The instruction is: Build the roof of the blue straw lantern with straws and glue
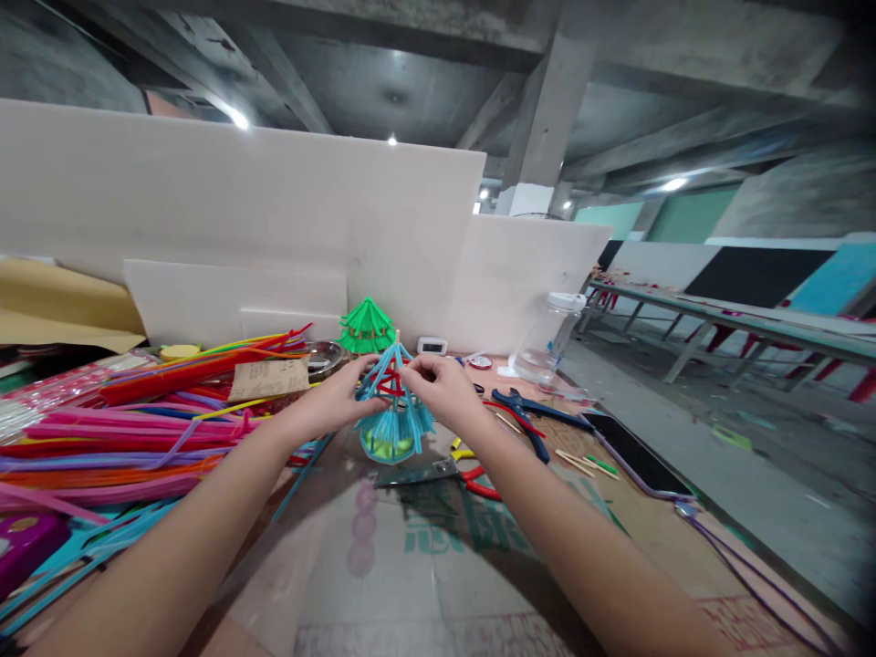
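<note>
While our left hand [340,394] and right hand [442,386] pinch the blue pipe-cleaner tower [395,411] mid-table, we're shaping its upper tier; looks like next needs careful, gentle bending.

Both bare forearms are stretched forward and drawn together toward the middle. The left hand [337,394] is raised with fingers curled inward in a pinch. The right hand [443,387] is held just beside it, its fingertips likewise pinched, wrist slightly bent.
</note>
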